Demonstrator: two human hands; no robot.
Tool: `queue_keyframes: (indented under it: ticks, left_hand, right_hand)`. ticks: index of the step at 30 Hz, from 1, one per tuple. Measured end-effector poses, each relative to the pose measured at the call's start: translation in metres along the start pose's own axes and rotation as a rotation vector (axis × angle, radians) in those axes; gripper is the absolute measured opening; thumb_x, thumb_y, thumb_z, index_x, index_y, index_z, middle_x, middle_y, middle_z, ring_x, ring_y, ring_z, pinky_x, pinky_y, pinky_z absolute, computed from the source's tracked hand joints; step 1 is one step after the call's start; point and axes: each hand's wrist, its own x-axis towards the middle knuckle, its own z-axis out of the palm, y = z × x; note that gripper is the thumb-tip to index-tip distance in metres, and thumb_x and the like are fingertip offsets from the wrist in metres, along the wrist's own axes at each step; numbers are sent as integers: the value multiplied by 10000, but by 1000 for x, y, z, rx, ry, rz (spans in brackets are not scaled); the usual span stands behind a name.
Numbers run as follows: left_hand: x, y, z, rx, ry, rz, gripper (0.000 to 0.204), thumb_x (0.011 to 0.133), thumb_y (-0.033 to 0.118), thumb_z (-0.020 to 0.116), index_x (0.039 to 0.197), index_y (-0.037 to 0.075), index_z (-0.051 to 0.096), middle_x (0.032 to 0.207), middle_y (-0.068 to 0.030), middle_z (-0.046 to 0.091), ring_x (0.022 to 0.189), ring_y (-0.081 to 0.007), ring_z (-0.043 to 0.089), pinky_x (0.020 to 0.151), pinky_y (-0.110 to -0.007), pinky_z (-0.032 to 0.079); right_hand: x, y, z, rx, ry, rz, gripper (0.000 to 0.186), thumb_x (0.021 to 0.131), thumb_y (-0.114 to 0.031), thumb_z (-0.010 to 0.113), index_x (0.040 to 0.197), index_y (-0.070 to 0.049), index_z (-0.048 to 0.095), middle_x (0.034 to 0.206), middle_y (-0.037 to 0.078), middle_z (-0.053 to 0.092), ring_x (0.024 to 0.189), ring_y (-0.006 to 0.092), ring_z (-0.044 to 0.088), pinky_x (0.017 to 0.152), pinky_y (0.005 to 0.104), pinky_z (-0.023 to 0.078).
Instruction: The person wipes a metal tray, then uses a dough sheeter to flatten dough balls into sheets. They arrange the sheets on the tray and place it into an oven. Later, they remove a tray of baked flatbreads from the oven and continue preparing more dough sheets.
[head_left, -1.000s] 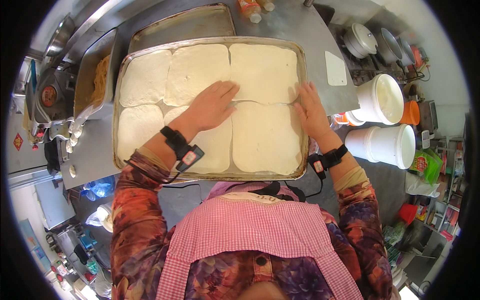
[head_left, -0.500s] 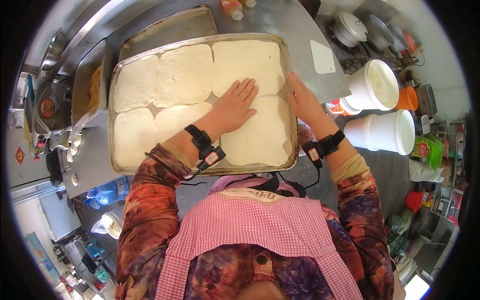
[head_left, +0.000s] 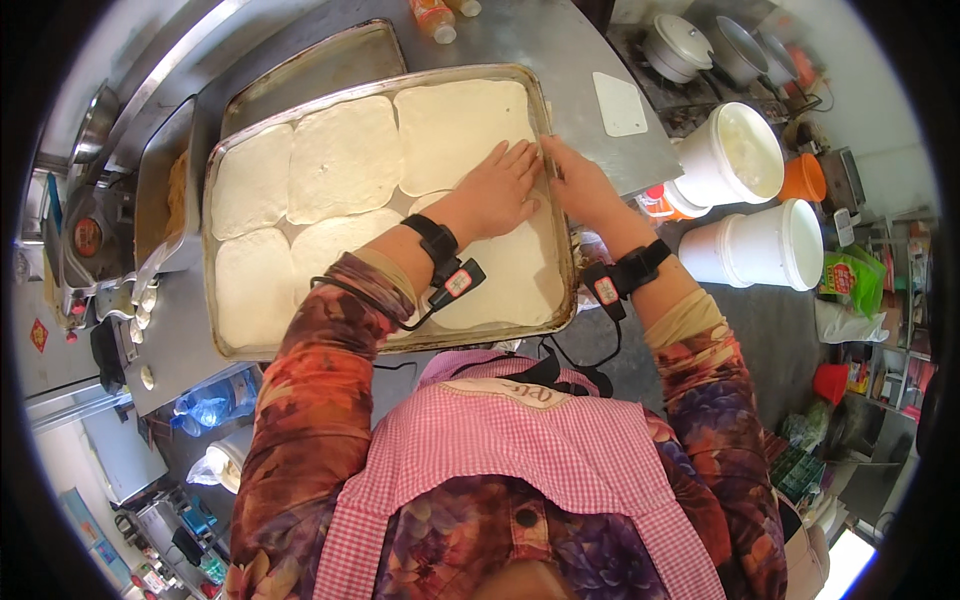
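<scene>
Flat, pale dough sheets (head_left: 345, 160) lie in two rows on a large metal baking tray (head_left: 210, 270). Fingers outstretched, my left hand (head_left: 497, 192) presses flat on the dough near the tray's right side, over the seam between the upper right sheet (head_left: 465, 120) and the lower right sheet (head_left: 515, 278). My right hand (head_left: 585, 188) rests against the outside of the right rim, its fingers stretched out and its fingertips close to those of my left hand. My left forearm hides part of the lower middle sheet.
Behind the tray lies another shallow tray (head_left: 320, 75), with a bottle (head_left: 433, 18) beyond. A deep metal container (head_left: 160, 190) stands at left. A white board (head_left: 620, 103) lies near the table's right edge; white buckets (head_left: 755, 245) stand past it. Several small pale scraps (head_left: 145, 300) lie at left.
My left hand has slid right across the dough, nearer the tray's right rim and my right hand. My right hand stays at that rim. The whole view has shifted slightly.
</scene>
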Motion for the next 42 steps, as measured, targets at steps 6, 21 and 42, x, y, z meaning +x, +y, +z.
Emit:
queue_keyframes:
  ticks: [6, 21, 42]
  left_hand:
    - [22, -30, 2, -264, 156, -147, 514, 928, 243, 423, 1331, -75, 386, 1430, -240, 337, 1373, -343, 252, 1141, -446, 170]
    - [57, -75, 9, -39, 220, -188, 527, 946, 282, 394, 1350, -56, 364, 1437, -228, 333, 1367, -344, 260, 1128, -404, 214]
    - [-88, -49, -19, -144, 93, -169, 464, 902, 204, 531, 1300, -22, 457, 1400, -185, 408, 1328, -324, 337, 1103, -389, 285]
  right_hand:
    - [0, -6, -4, 121, -25, 106, 595, 761, -2, 497, 1347, -78, 435, 1278, 228, 518, 1157, 365, 514, 967, 393, 433]
    - [-2, -7, -3, 114, 26, 43, 580, 759, 21, 502, 1323, -108, 473, 1311, 217, 496, 1184, 355, 500, 963, 381, 439]
    - [2, -6, -3, 33, 5, 52, 568, 786, -16, 517, 1347, -73, 450, 1104, 208, 609, 987, 281, 597, 877, 336, 460]
